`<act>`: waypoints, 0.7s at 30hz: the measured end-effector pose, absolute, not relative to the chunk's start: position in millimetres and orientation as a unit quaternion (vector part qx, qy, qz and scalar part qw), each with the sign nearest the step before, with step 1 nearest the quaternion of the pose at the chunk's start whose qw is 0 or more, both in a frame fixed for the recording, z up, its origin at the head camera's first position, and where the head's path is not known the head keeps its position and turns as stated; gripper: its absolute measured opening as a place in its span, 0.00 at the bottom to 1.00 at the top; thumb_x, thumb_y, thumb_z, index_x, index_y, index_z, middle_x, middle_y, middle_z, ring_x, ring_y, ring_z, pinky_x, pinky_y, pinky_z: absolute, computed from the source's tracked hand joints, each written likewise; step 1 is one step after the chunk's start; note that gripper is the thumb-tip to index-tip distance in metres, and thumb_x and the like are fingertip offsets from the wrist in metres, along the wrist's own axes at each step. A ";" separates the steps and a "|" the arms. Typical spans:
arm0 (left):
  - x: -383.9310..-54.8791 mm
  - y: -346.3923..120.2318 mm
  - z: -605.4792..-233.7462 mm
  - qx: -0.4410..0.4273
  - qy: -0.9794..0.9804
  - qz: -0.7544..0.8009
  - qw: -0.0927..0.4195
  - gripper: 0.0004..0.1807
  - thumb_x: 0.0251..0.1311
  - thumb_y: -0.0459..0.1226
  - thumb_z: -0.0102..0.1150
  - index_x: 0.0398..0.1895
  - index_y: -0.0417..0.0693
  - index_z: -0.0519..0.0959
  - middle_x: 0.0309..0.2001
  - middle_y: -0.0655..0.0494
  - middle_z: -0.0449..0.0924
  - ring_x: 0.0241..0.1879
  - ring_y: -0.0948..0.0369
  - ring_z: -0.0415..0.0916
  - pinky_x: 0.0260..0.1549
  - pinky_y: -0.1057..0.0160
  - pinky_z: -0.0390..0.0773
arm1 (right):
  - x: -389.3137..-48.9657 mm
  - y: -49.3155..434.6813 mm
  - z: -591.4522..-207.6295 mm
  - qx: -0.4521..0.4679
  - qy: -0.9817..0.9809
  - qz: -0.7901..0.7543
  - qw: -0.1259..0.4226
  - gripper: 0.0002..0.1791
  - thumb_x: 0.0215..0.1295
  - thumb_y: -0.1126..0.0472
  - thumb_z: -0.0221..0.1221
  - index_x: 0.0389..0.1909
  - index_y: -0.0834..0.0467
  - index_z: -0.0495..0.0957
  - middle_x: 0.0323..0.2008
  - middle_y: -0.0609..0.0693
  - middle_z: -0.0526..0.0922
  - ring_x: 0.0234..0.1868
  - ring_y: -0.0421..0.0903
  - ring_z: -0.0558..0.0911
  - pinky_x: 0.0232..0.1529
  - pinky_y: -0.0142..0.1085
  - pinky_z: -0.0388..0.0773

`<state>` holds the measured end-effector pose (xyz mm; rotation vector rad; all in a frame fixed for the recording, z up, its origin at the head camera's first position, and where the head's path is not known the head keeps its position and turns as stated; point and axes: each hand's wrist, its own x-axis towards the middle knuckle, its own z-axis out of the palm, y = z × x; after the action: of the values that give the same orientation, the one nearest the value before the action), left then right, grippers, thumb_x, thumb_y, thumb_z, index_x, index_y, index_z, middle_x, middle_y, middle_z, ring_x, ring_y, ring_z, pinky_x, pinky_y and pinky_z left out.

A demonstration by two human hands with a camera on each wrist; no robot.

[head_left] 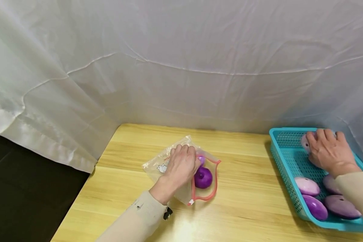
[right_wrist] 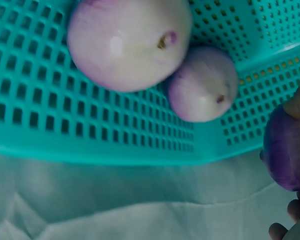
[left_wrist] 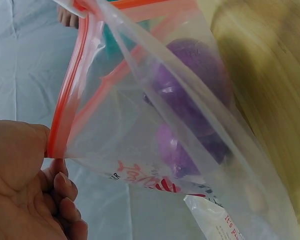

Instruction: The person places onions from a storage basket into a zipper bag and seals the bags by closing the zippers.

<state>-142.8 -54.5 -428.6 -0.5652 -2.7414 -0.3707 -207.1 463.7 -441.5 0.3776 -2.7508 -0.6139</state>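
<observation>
My left hand (head_left: 180, 166) pinches the edge of a clear zip bag (left_wrist: 110, 115) with a red-orange zip strip. The bag's mouth gapes toward the right, and two purple onions (head_left: 203, 178) lie inside it. Over at the back of a turquoise basket (head_left: 279, 161) is my right hand (head_left: 332, 153). In the right wrist view, its thumb and fingers grip a dark purple onion (right_wrist: 287, 150). Two paler onions (right_wrist: 130, 42) sit in the basket in that view. From the head camera, the gripped onion is hidden under the hand.
Several more onions (head_left: 307, 186) lie in the near part of the basket, some under the right forearm. Bag and basket stand apart on a wooden table (head_left: 245, 188). A pale cloth (head_left: 199, 94) hangs behind the table. Dark floor (head_left: 27, 195) shows at the left.
</observation>
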 end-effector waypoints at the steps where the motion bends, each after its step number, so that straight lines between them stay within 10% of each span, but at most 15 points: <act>1: -142.8 -54.6 -428.5 -0.197 -0.958 -0.131 0.159 0.16 0.73 0.46 0.57 0.28 0.51 0.69 0.28 0.58 0.65 0.32 0.56 0.61 0.37 0.59 0.63 | -206.7 462.8 -438.5 0.140 -0.954 -0.211 0.158 0.28 0.51 0.60 0.70 0.45 0.67 0.64 0.43 0.73 0.67 0.48 0.72 0.69 0.45 0.64 0.68; 12: -146.5 -56.3 -426.3 -0.203 -0.956 -0.137 0.159 0.12 0.69 0.41 0.54 0.27 0.51 0.68 0.27 0.57 0.65 0.31 0.56 0.61 0.35 0.59 0.62 | -200.4 428.8 -395.6 0.244 -0.917 -0.206 0.238 0.36 0.44 0.56 0.71 0.51 0.67 0.63 0.49 0.72 0.67 0.51 0.71 0.68 0.50 0.64 0.68; 21: -151.6 -57.5 -424.1 -0.209 -0.952 -0.140 0.173 0.13 0.69 0.40 0.53 0.25 0.50 0.67 0.26 0.57 0.64 0.30 0.56 0.60 0.34 0.60 0.61 | -197.3 391.6 -382.2 0.343 -0.875 -0.150 0.307 0.38 0.76 0.41 0.22 0.58 0.68 0.66 0.50 0.74 0.67 0.51 0.73 0.68 0.48 0.66 0.67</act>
<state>-151.6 -57.5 -424.1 -0.5926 -2.7021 -0.3978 -197.3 391.6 -382.2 0.9065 -2.3150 -0.3955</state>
